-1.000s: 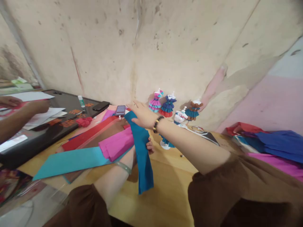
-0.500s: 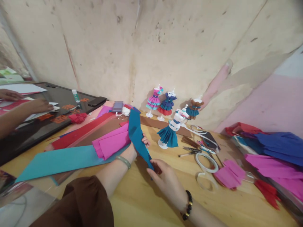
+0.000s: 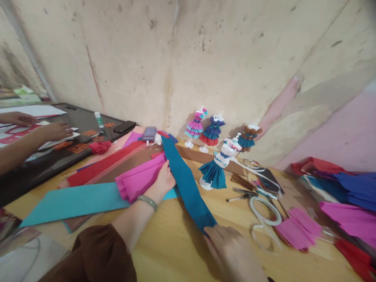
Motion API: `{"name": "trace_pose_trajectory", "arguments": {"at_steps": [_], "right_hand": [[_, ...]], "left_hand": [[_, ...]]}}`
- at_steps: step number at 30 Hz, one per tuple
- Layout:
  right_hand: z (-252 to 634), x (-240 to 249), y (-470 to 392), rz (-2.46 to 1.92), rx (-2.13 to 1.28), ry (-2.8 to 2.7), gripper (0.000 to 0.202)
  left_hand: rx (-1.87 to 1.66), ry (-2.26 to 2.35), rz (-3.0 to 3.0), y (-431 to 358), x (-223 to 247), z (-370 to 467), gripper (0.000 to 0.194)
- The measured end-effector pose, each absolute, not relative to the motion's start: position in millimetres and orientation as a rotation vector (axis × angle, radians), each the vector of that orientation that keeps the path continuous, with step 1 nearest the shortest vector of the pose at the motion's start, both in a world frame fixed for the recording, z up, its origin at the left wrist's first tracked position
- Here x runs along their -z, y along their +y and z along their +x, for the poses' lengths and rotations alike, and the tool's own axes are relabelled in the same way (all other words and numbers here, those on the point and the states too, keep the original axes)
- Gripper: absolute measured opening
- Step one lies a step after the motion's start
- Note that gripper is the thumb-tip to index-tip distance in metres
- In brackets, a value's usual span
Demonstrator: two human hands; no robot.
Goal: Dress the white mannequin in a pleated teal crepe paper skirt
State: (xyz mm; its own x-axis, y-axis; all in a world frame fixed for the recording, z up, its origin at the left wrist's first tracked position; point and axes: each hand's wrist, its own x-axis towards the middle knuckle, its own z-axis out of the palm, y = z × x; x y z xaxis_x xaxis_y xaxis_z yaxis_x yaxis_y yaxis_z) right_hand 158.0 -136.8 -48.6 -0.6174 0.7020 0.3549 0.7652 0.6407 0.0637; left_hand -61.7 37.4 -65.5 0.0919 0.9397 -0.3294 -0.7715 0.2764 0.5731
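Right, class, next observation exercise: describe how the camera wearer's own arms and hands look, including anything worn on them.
Both the left hand and right hand are bare, without gloves. The left arm has a loose, gathered brown sleeve and a smooth, rounded grey-green bangle at the wrist. No right sleeve shows; a dark bit at the bottom edge is too small to identify.

The wooden table (image 3: 170, 250) carries one turquoise strip (image 3: 79, 199), with a folded pink paper (image 3: 141, 176) partly upon it. On the right side, there lie a white tape roll (image 3: 265, 210) and a black phone (image 3: 269, 181).
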Motion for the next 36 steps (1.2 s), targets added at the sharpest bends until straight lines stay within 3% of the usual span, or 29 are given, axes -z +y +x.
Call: {"name": "trace_pose_trajectory", "arguments": {"at_steps": [6,11,18,25,31,34,36], "right_hand": [[135,50,-135,-1.344,-0.326,-2.505,0.021],[125,51,-113,-1.407,-0.900,-2.153,0.020],[130,70,-96,-1.443,-1.205,-1.956,0.028],[134,71,-97,-1.391,-1.230,-1.927,0.033],[132,58,-106,-1.333,-1.033,-2.134,0.005],[130,54,-108,-1.306,-0.972,-2.201,0.018],[127,53,-110,-1.317,-0.924,-2.246,0.013]], "left_hand": [[-1.438,0.749,0.391,37,52,-76,0.009],[-1.625,0.730,0.528,36,30,-97,0.021],[-1.644,0.781,0.579,38,36,-98,0.022],[-1.669,0.815,0.558,44,41,-98,0.022],[-1.671,0.836,0.561,43,40,-99,0.011],[-1.660,0.834,0.585,43,42,-100,0.015],[-1.644,0.829,0.610,44,44,-101,0.019]]}}
